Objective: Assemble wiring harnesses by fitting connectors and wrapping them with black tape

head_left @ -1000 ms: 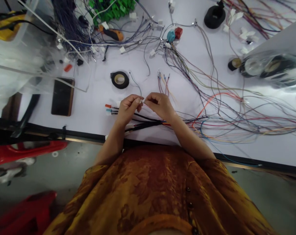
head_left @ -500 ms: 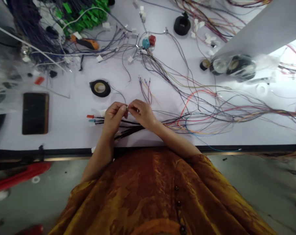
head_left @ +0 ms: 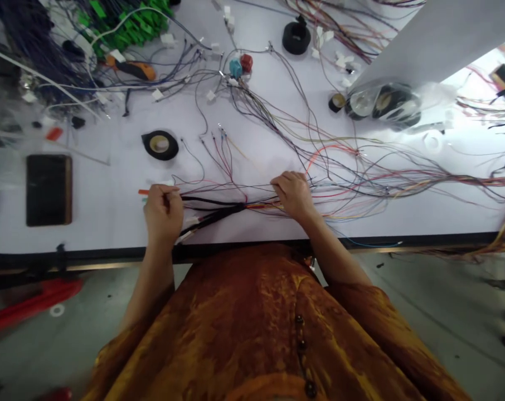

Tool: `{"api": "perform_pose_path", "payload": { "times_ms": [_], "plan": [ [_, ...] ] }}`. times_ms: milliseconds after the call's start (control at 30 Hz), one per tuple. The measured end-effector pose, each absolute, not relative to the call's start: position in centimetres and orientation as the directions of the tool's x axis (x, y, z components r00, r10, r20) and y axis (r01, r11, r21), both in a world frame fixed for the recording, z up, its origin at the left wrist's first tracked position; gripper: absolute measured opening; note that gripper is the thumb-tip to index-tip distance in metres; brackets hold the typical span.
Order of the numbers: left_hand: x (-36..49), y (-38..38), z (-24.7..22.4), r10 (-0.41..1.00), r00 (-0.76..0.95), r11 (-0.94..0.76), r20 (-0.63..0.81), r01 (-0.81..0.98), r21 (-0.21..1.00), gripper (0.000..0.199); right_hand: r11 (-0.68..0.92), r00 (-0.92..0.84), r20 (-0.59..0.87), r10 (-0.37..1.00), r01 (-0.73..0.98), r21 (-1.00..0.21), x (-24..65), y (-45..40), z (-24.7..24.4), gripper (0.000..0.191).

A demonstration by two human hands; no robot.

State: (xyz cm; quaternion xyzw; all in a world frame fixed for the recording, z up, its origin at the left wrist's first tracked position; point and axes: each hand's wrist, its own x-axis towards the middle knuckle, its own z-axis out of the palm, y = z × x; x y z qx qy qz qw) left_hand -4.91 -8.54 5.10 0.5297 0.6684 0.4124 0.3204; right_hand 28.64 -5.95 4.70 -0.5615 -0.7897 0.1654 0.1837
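Note:
My left hand (head_left: pixel 164 214) is closed at the left end of the wire bundle, with thin wires running from its fingers. Beside it an orange connector (head_left: pixel 143 192) pokes out. My right hand (head_left: pixel 293 195) lies over the thin wires further right, its fingers bent together; whatever is under them is hidden. Between the hands runs a black-taped branch (head_left: pixel 223 211) of the harness, which opens into loose coloured wires (head_left: pixel 340 195) to the right. Several short wires with metal terminals (head_left: pixel 223 153) point up from the bundle.
A tape roll (head_left: pixel 160 145) and a phone (head_left: pixel 49 190) lie to the left. Behind are an orange-and-black tool (head_left: pixel 133 68), blue and red connectors (head_left: pixel 241 65) and a black roll (head_left: pixel 296 38). A grey post (head_left: pixel 419 44) rises at the right.
My hands have moved apart, the left one to the left and the right one to the right along the wires. The camera view has shifted slightly. A thin wire now lies curled near the tape roll.

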Motion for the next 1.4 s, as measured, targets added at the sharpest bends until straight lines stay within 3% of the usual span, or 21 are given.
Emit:
{"api": "perform_pose_path", "payload": {
  "times_ms": [100,233,300,400,533,700,767,933,1067,1200,1333,1400],
  "plan": [
    [-4.8,-9.1,3.8,0.953,-0.263,0.105,0.148,0.749,0.655,0.015,0.347,-0.282,0.204,0.937,0.804,-0.483,29.5,-4.8,6.1,0.02],
    [-4.0,-9.1,3.5,0.976,-0.206,0.148,0.073,0.869,0.473,0.025,0.227,-0.062,0.262,0.963,0.712,-0.665,28.6,0.2,8.3,0.014],
    [-3.6,-9.1,3.7,0.977,-0.21,0.178,0.03,0.888,0.423,0.028,0.026,0.055,0.073,0.996,0.591,-0.806,27.6,3.5,8.9,0.018],
    [-3.2,-9.1,4.1,0.958,-0.288,0.274,-0.008,0.9,0.34,0.032,-0.156,-0.033,-0.195,0.98,0.474,-0.866,27.1,6.5,9.1,0.023],
    [-3.3,-9.2,4.0,0.947,-0.32,0.315,-0.035,0.898,0.306,0.032,-0.026,-0.267,-0.239,0.934,0.615,-0.788,28.4,4.3,8.6,0.027],
    [-4.3,-9.1,3.5,0.978,-0.209,0.186,0.016,0.901,0.393,0.024,0.132,-0.353,-0.424,0.834,0.874,-0.467,29.4,-0.5,8.7,0.008],
    [-4.6,-9.1,3.2,0.981,-0.19,0.161,0.031,0.896,0.415,0.023,0.153,-0.346,-0.388,0.854,0.881,-0.448,29.1,-0.6,9.3,0.008],
    [-4.7,-9.3,2.8,0.975,-0.216,0.164,0.057,0.864,0.475,0.02,0.158,-0.335,-0.151,0.93,0.736,-0.659,27.3,2.1,11.7,0.012],
    [-4.2,-9.5,3.1,0.954,-0.286,0.192,0.09,0.814,0.549,0.021,0.272,-0.353,0.037,0.935,0.643,-0.716,23.9,6.7,12.8,0.012],
    [-3.5,-9.4,3.8,0.96,-0.265,0.187,0.086,0.843,0.503,0.02,0.324,-0.353,0.143,0.925,0.531,-0.783,18.5,13.5,12.4,0.005],
    [-3.0,-9.1,4.2,0.952,-0.297,0.24,0.081,0.881,0.409,0.024,0.327,-0.265,0.205,0.942,0.597,-0.733,13.0,17.8,11.7,0.021],
    [-2.8,-8.8,4.4,0.946,-0.315,0.268,0.073,0.891,0.367,0.027,0.351,-0.345,0.144,0.928,0.672,-0.652,11.3,17.6,11.3,0.029]
  ]
}}
